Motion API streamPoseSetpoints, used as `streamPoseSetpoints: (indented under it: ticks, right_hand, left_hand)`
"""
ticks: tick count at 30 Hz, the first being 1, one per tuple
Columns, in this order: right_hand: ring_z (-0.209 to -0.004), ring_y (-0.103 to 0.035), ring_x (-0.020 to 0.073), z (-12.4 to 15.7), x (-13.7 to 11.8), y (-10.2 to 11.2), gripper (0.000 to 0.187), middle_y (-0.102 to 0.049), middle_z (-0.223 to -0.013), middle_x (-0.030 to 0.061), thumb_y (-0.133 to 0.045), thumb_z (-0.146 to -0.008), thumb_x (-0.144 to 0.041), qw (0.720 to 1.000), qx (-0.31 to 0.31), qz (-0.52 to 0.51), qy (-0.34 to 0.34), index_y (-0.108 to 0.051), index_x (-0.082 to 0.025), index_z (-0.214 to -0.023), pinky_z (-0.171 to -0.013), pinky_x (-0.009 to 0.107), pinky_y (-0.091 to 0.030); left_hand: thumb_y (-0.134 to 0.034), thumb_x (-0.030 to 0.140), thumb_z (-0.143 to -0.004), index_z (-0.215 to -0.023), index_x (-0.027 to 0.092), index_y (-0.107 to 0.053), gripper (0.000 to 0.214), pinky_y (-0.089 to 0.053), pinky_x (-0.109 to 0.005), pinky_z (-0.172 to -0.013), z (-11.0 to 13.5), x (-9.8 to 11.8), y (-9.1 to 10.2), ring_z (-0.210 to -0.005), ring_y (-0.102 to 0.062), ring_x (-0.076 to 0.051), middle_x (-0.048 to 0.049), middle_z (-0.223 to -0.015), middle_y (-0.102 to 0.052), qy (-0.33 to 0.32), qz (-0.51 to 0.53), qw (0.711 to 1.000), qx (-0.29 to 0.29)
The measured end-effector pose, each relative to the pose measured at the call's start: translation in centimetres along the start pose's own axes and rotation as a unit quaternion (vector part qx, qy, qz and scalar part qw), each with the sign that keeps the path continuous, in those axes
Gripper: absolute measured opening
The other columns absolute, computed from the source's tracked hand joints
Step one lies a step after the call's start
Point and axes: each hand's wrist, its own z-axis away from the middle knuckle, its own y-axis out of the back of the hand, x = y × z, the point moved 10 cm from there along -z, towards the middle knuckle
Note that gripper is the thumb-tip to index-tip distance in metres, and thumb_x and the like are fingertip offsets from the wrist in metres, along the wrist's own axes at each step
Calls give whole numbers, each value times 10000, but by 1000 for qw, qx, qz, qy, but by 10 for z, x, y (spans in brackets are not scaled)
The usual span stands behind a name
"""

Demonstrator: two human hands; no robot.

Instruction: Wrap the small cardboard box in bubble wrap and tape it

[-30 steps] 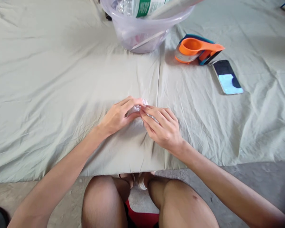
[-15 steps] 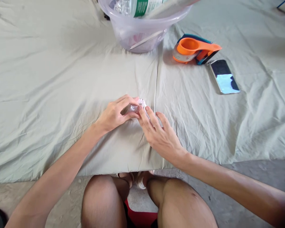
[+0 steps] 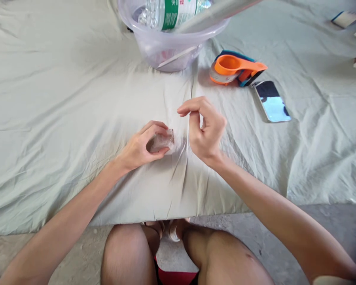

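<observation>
My left hand (image 3: 142, 144) grips a small clear, box-shaped object (image 3: 165, 139), thumb on the near side and fingers on the far side. The object looks see-through and shiny; its left part is hidden in the palm. To the right of it, my right hand (image 3: 206, 128) is held up from the cloth, apart from the object. Its fingers are bent and drawn in toward the thumb, in a pinch-like shape. Whether something thin or tiny sits between those fingertips I cannot make out.
A pale green cloth (image 3: 62, 99) covers the table. Beyond my hands stands a translucent basin (image 3: 145, 43) with a green-labelled plastic bottle (image 3: 178, 14) inside. To its right are an orange tape dispenser (image 3: 241, 65) and a phone (image 3: 273, 103). Boxes (image 3: 348, 19) lie at the far right.
My right hand has come off the clear object, moving up and right, with its wrist turned and fingers curled. My left hand keeps hold of the object, more of which now shows.
</observation>
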Motion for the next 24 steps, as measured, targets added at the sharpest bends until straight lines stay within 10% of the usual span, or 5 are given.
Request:
streamPoseSetpoints:
  ticks: [9, 24]
  right_hand:
    - [-904, -786, 199, 25, 9, -19, 303, -804, -976, 19, -446, -1092, -67, 991, -41, 31, 127, -676, -265, -1089, -782, 389, -509]
    - [-559, -558, 155, 26, 9, 1, 310, -594, -693, -22, -419, -1043, -62, 992, 40, 32, 111, -584, -268, -881, -539, 348, -395]
  left_hand:
    - [-908, 668, -953, -1502, 298, -639, 715, -654, -432, -1159, 6, -22, -4, -1324, -779, -296, -103, -1421, -773, 58, 38, 997, -15]
    - [-850, 394, -1040, -1503, 292, -609, 532, -698, -403, -1052, 6, -10, -2, -1224, -824, -258, -92, -1387, -798, 45, 2, 999, 4]
